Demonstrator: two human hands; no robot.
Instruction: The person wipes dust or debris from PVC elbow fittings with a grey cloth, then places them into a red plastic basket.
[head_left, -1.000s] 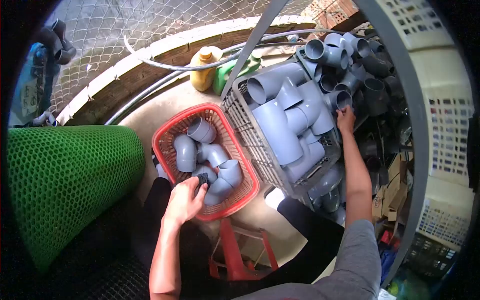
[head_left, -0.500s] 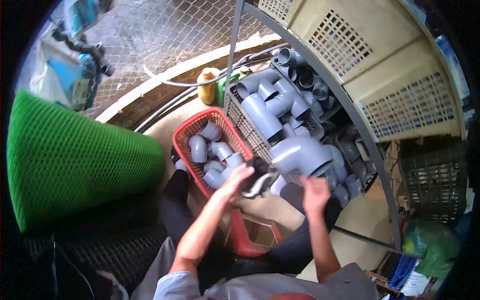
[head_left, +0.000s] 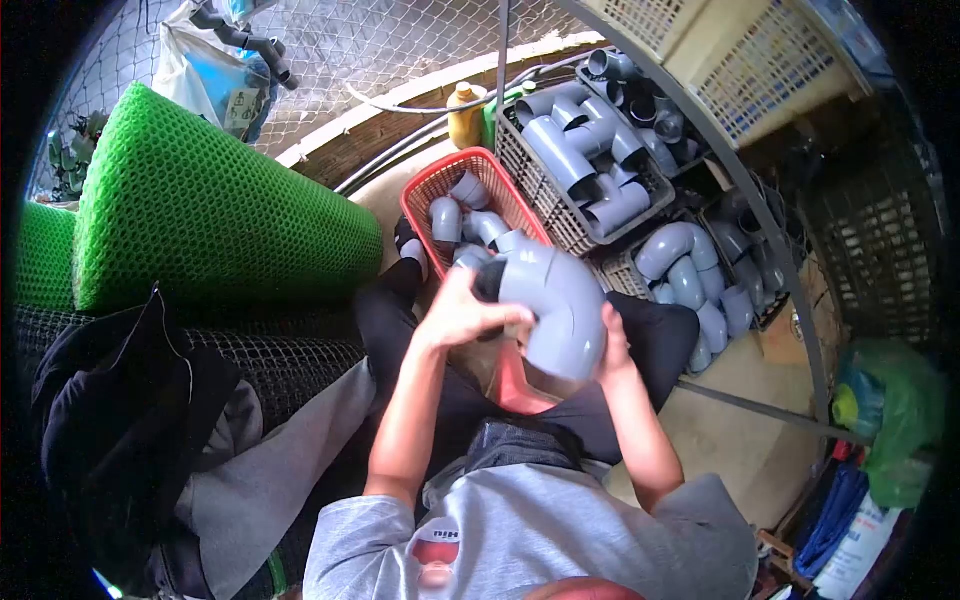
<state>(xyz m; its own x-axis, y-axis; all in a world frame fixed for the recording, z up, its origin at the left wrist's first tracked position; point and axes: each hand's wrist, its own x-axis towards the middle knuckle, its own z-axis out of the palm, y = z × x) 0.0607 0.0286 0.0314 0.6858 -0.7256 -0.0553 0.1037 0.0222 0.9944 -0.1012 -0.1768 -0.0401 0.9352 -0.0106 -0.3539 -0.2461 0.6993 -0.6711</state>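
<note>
A large grey pipe elbow (head_left: 556,300) is held up in front of my body, between both hands. My left hand (head_left: 462,315) grips it on the left, thumb on the near face; a dark patch by these fingers is hard to make out. My right hand (head_left: 614,345) is closed against its right side, some fingers hidden behind it. Just beyond, a red basket (head_left: 418,185) contains several smaller grey pipe elbows (head_left: 447,219). To its right stands a grey crate (head_left: 560,232) full of grey pipe fittings (head_left: 558,152).
More grey elbows (head_left: 680,250) fill a crate to the right. A metal frame bar (head_left: 765,215) curves past it, with cream crates (head_left: 775,75) above. A green mesh roll (head_left: 235,205) lies at left. A yellow bottle (head_left: 466,122) stands behind the red basket. Dark clothing (head_left: 125,420) lies at lower left.
The large elbow has come from beside the right-hand crate to in front of my body. My left hand has closed on it. The view has shifted, so the surroundings appear displaced.
</note>
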